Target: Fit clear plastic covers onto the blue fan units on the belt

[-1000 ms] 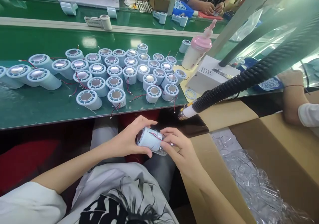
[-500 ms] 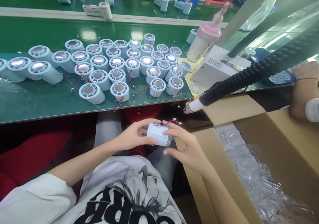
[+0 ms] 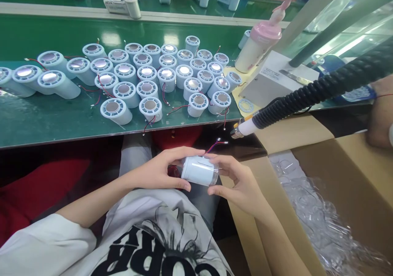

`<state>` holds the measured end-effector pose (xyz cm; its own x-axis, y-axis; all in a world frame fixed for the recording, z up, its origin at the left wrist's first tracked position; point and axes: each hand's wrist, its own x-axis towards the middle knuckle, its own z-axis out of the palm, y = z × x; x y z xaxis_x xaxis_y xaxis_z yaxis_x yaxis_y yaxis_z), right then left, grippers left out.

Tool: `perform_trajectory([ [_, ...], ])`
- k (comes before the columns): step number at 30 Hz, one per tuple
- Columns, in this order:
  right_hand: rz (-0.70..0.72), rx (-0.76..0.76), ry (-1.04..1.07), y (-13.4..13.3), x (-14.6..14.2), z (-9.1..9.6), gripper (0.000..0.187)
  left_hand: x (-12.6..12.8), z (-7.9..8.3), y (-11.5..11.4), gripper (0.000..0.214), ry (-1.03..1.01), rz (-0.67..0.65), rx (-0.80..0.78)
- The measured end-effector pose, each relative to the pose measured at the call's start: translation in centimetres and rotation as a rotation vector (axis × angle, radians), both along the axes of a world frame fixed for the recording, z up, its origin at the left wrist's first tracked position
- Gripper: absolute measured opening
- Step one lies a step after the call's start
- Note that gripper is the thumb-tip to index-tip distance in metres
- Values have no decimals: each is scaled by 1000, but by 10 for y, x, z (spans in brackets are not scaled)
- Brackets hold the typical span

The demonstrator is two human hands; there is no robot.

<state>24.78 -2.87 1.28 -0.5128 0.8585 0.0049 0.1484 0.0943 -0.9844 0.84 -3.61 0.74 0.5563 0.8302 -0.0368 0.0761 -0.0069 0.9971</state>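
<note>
A light blue plastic cylinder (image 3: 196,169) is held sideways above my lap, with red and dark wires (image 3: 212,146) ending in small white connectors at its far side. Clear plastic (image 3: 214,174) surrounds its right part and extends a little past its right end. My left hand (image 3: 167,170) grips the left end, thumb on the near side and fingers along the top. My right hand (image 3: 238,180) curls around the clear right end, its fingertips on top and thumb below.
Rows of similar blue cylinders (image 3: 147,88) stand on the green bench (image 3: 76,122), several trailing wires. A pink-topped bottle (image 3: 259,43) and a white box-shaped stand (image 3: 276,77) are at right. A black ribbed hose (image 3: 285,104) hangs over an open carton (image 3: 307,131) of clear plastic pieces (image 3: 319,218).
The cylinder has turned slightly and more clear plastic shows at its right end. My left thumb has dropped to its lower edge. My right hand has shifted right, and the view has moved slightly.
</note>
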Motion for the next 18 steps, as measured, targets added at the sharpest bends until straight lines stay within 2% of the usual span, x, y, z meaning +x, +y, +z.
perform_trajectory([
  [4, 11, -94, 46, -1, 0, 6, 46, -2, 3, -2, 73, -7, -12, 17],
  [7, -7, -161, 74, -1, -1, -1, 48, 0, 0, 1, 75, -87, -8, -132],
  [9, -80, -190, 143, -3, -3, -15, 48, 6, -7, 8, 76, -205, 30, -243],
  [12, -317, -146, 287, -5, -10, -46, 50, 23, -24, 29, 71, -361, 123, -355],
  [15, -567, -86, 342, -2, -13, -77, 55, 48, -39, 57, 67, -395, 190, -443],
  [18, -684, -60, 339, 9, -11, -95, 61, 70, -49, 80, 64, -421, 191, -482],
])
